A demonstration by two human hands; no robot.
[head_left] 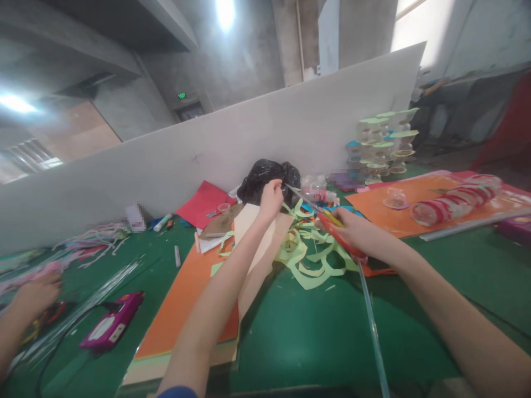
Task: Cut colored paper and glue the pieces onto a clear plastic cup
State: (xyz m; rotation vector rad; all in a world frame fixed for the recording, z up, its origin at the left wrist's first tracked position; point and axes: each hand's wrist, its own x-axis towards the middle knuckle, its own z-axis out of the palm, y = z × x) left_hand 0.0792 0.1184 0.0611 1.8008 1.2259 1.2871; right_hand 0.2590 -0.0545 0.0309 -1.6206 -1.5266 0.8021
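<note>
While your right hand (352,231) was closed around the scissors (332,218) over green paper scraps (295,254), beyond the middle of the desk (282,331) toward its far edge, your left hand (271,199) had its fingertips pressed together beside the blade tips; whether they pinched anything was impossible to tell. Behind it sat a black plastic bag (260,178), its contents hidden. Near the far right corner stood stacked clear plastic cups (375,155) with green pieces between them. Toward the right edge, a small clear cup (396,200) and a red-striped cylinder (456,200) lay on an orange sheet (375,213).
</note>
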